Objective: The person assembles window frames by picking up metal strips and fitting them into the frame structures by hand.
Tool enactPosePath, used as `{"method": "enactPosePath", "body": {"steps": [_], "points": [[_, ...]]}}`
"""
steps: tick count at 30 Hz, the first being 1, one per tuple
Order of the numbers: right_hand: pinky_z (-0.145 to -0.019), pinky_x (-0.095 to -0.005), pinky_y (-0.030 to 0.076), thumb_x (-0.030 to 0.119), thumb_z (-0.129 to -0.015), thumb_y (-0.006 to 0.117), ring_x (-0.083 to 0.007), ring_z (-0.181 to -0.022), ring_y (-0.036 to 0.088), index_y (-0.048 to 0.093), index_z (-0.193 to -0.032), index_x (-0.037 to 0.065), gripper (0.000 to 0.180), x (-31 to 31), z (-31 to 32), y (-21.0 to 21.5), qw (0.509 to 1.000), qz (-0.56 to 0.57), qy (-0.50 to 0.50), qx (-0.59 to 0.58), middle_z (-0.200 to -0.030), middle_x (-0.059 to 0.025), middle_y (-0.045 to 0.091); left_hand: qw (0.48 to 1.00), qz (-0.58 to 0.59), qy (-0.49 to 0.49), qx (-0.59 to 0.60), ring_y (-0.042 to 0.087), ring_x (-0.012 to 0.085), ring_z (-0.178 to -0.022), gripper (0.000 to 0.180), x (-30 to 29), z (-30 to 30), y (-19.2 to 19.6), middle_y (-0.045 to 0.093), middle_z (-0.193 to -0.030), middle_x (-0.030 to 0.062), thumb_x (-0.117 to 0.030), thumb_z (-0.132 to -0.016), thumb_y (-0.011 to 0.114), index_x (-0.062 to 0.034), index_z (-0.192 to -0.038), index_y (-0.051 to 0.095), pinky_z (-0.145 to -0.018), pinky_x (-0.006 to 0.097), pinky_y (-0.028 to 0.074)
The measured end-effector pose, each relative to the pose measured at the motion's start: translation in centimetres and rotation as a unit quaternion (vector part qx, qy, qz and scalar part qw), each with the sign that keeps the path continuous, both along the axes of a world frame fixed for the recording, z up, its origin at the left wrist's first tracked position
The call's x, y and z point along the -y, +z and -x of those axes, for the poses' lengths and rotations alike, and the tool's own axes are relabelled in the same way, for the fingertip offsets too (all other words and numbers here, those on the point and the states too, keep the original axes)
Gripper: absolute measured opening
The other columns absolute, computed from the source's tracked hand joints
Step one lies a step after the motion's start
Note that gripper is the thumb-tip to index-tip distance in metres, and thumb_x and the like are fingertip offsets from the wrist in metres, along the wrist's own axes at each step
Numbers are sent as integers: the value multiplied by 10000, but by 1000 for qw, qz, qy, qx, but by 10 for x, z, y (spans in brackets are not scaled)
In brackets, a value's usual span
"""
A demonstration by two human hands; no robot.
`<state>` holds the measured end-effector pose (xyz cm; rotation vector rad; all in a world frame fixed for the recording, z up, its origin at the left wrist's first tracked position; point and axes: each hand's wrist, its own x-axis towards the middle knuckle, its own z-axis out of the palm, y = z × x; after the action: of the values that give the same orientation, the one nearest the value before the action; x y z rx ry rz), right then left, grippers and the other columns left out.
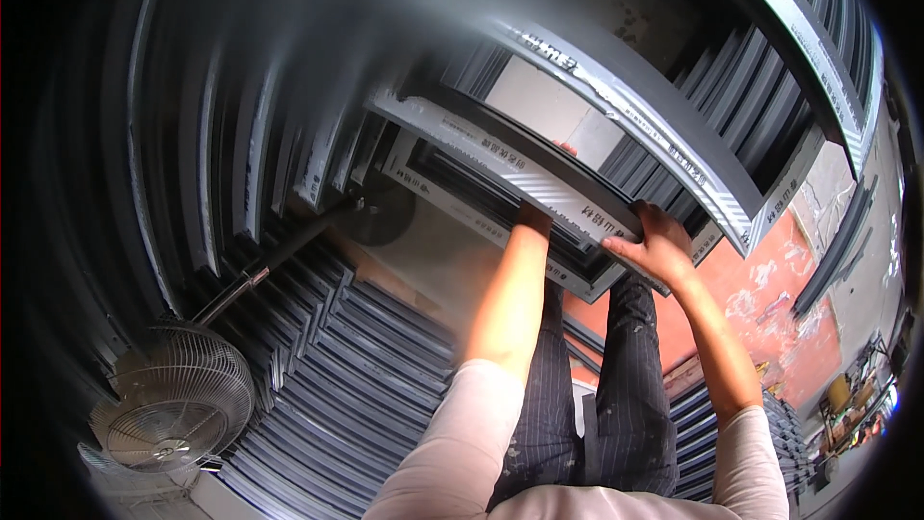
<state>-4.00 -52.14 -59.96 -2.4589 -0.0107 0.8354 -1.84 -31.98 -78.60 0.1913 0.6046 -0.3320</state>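
Observation:
A dark grey metal frame (500,166) with printed white film on its side is held up in front of my legs. My right hand (664,243) is closed round its right end, thumb on the near face and fingers over the top. My left forearm passes behind the frame's near bar. Only the fingertips of my left hand (566,147) show above the far edge, curled against the frame; the palm is hidden. Just below lies another film-covered frame (462,212). A larger frame (626,120) stands beyond, close to the held one.
Stacked dark metal frames (337,395) fill the lower left, with more leaning along the left side. A pedestal fan (173,404) stands there, its pole slanting toward the middle. Further frames (741,77) are piled at upper right. Reddish floor (770,279) shows at right, near a cluttered shelf (861,400).

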Motion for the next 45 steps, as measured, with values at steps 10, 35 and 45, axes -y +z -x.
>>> {"method": "enactPosePath", "body": {"steps": [10,35,45], "points": [[-776,-431,521,636,-687,732,-382,-911,653,621,-1019,-28,751,-8,37,-7,1000,-14,-5,0,-949,-217,657,998,-53,13,-40,588,238,-983,351,-3,37,25,629,-1017,126,-367,-981,473,-45,-1048,594,-927,381,474],[-713,-390,492,682,-658,720,-320,-770,638,652,-814,-11,713,39,67,-41,997,49,62,-19,-775,-163,635,988,-62,11,-142,560,274,-1088,390,-50,107,-14,585,-1170,119,-354,-1003,410,-40,-1202,530,-993,414,443],[-609,-386,490,591,-705,745,-340,-664,635,628,-757,-21,625,10,-10,-22,1000,-15,7,-16,-684,-177,609,988,-56,-1,-144,548,286,-1125,415,-49,113,-13,566,-1234,116,-348,-1012,383,-37,-1259,506,-1018,425,429]]}}
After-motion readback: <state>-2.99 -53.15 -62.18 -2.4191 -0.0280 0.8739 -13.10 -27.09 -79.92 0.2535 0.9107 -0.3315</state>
